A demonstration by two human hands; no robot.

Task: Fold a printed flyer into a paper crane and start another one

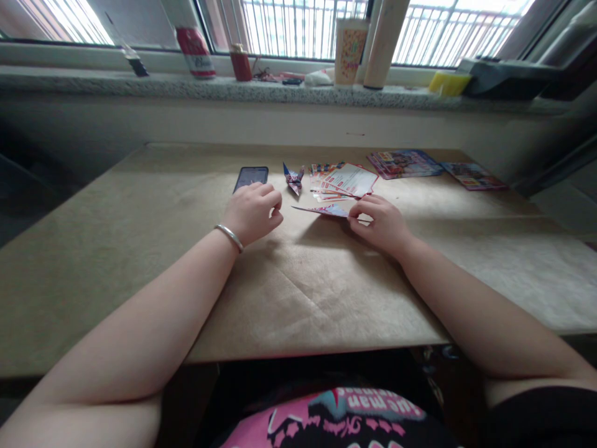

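Observation:
My right hand pinches the edge of a printed paper sheet, held just above the brown paper-covered table. My left hand rests on the table as a loose fist with a silver bracelet on the wrist, and nothing shows in it. A dark phone lies just beyond the left hand. A small folded paper crane stands between the phone and a fanned stack of printed sheets.
Two printed leaflets lie at the table's far right. The windowsill holds a red can, a small red object, a patterned cup, a tall roll and a yellow item.

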